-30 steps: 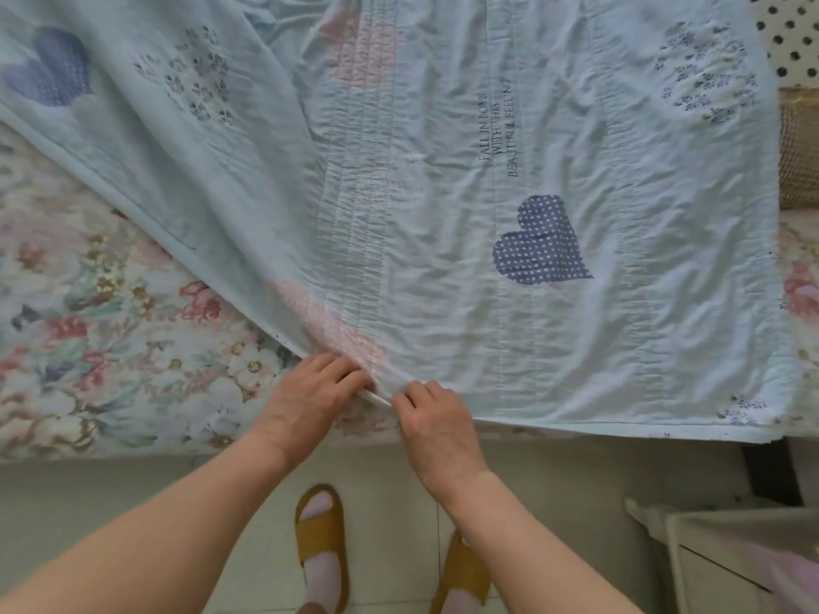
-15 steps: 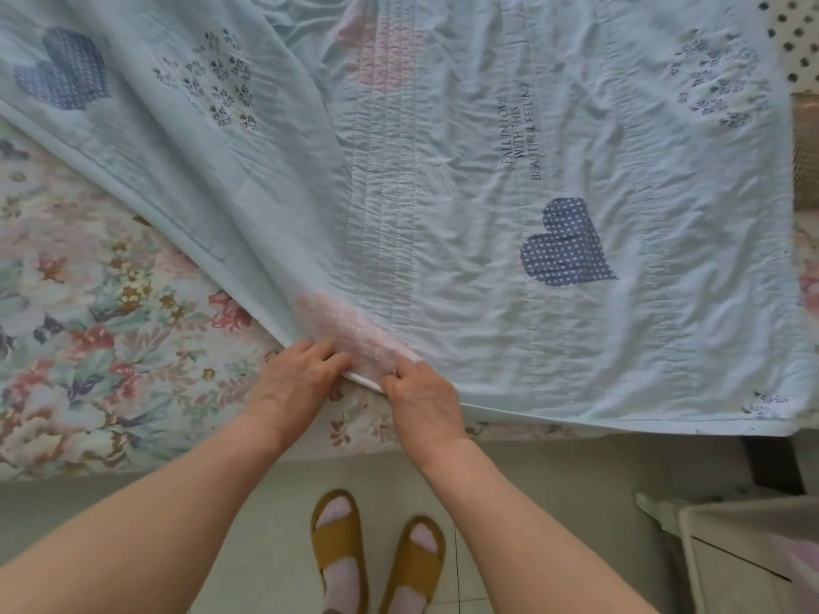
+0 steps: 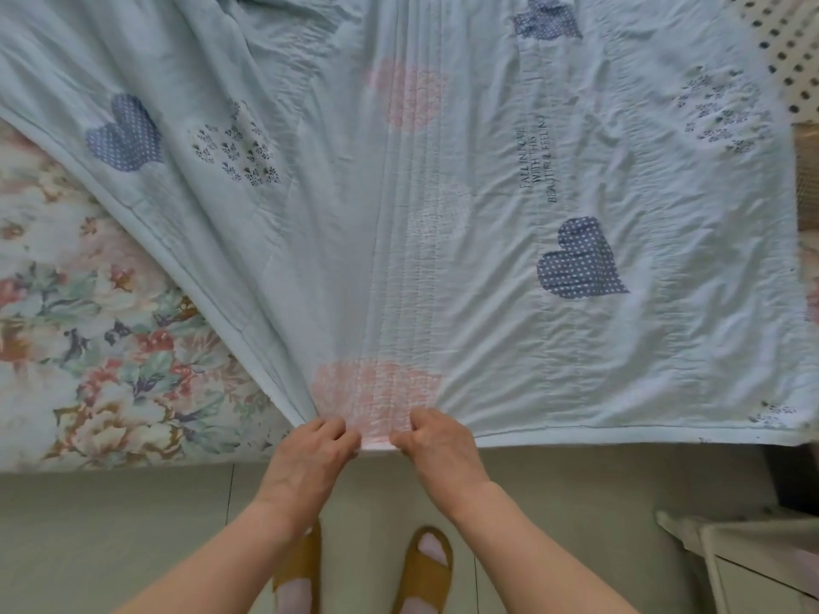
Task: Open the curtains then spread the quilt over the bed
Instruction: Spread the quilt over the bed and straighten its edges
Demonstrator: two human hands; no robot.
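**Both hands grip the quilt's near hem at the bedside**

Person stands at the near side of the bed (image 3: 53, 436), view looks down. Pale blue quilt (image 3: 465, 223) lies on the bed, fills centre and right of view and runs out of frame at the far side. Left hand (image 3: 312, 445) and right hand (image 3: 436, 440) sit side by side on the quilt's near hem, small gap between them. Left hand: fingers curled in, pinching the hem. Right hand: fingers bent over the top of the hem, grasping it too. Both grips land at a pink patch (image 3: 376, 392) on the hem. Folds fan out from the grip toward far left and far right, and the cloth looks pulled tight there. Quilt's left edge runs diagonally from the hands up to far left, so the floral sheet (image 3: 88, 312) shows bare on the left part of the bed. Right of the hands the hem runs straight along the bed's near edge. Print on the quilt: navy heart (image 3: 578, 259) right of centre, printed text (image 3: 538, 159) just beyond it, another heart at far left, small flower clusters. Polka-dot fabric (image 3: 789, 46) in the far right corner, past the quilt. Near side: tiled floor (image 3: 111, 525), feet in mustard sandals (image 3: 425, 565) with light socks, below the forearms. White unit (image 3: 744, 565) at near right, cut off by the frame
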